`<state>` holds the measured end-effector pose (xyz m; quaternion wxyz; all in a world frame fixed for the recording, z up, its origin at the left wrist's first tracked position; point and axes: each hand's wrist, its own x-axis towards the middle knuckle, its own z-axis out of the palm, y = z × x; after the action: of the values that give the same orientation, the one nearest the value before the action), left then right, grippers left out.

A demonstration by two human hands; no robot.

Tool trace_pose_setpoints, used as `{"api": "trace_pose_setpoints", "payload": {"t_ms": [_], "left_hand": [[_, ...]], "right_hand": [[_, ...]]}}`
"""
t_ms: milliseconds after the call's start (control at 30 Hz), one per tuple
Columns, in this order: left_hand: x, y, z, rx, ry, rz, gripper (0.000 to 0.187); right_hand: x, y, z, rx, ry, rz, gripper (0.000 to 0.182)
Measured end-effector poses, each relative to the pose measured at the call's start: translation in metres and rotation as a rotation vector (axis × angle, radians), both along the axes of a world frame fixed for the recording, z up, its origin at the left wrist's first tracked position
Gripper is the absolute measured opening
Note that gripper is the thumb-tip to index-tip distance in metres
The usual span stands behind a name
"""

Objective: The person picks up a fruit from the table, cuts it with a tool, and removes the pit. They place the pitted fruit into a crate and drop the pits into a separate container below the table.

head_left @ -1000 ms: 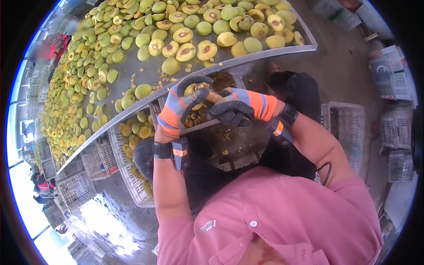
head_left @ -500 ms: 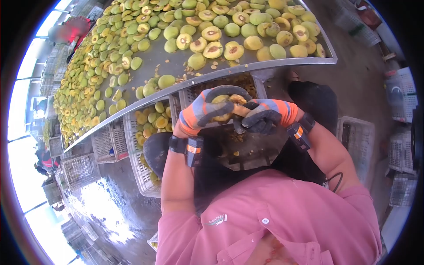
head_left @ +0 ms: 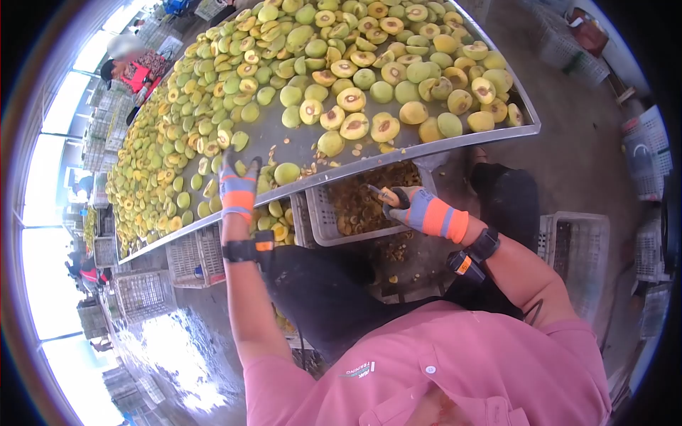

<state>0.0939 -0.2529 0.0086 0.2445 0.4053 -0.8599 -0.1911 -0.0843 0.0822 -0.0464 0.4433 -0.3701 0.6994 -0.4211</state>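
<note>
My left hand (head_left: 239, 186), in a grey and orange glove, reaches over the metal table edge (head_left: 334, 174). Its fingers stretch toward the green-yellow stone fruit halves (head_left: 287, 173), thumb apart, and I see nothing held in it. My right hand (head_left: 420, 209) wears a matching glove and is closed round the wooden handle of a small pitting knife (head_left: 387, 195). The short metal tip points left, above a white crate (head_left: 328, 231) of brown pits and scraps (head_left: 369, 206). Whole and cut fruit (head_left: 354, 126) are heaped across the table, several with pits or hollows facing up.
Under the table edge, another crate holds yellow-green fruit (head_left: 275, 211). Plastic crates stand on the floor at left (head_left: 144, 295) and beside my right leg (head_left: 581, 245). A person in red (head_left: 142, 71) is at the table's far left. The floor at left shines wet.
My hands have parted. The left has moved left onto the table, and the fruit half it held is gone from it. The right stays near the scrap crate with the knife. The view has shifted.
</note>
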Motion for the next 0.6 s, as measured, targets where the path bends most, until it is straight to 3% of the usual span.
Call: {"api": "trace_pose_setpoints", "payload": {"t_ms": [33,133,233,333,467,600], "left_hand": [[-0.002,-0.016,-0.007,-0.037,0.045,0.000,0.062],[-0.008,-0.020,-0.004,0.012,-0.171,0.004,0.087],[-0.010,0.015,-0.006,-0.005,-0.662,0.251,0.100],[0.009,0.000,-0.014,0.331,-0.592,0.254,0.111],[0.003,-0.024,-0.033,0.170,-0.473,0.373,0.121],[-0.004,-0.084,-0.067,0.441,-0.343,0.449,0.128]], "right_hand": [[0.000,0.001,0.005,-0.007,0.011,-0.007,0.030],[-0.001,0.006,0.020,-0.006,0.040,-0.010,0.032],[-0.004,0.008,0.010,-0.043,0.094,-0.001,0.033],[-0.006,0.008,0.012,-0.015,0.129,0.032,0.031],[-0.004,0.008,0.024,-0.014,0.050,0.070,0.029],[-0.001,0.007,0.025,0.011,0.039,0.110,0.031]]}}
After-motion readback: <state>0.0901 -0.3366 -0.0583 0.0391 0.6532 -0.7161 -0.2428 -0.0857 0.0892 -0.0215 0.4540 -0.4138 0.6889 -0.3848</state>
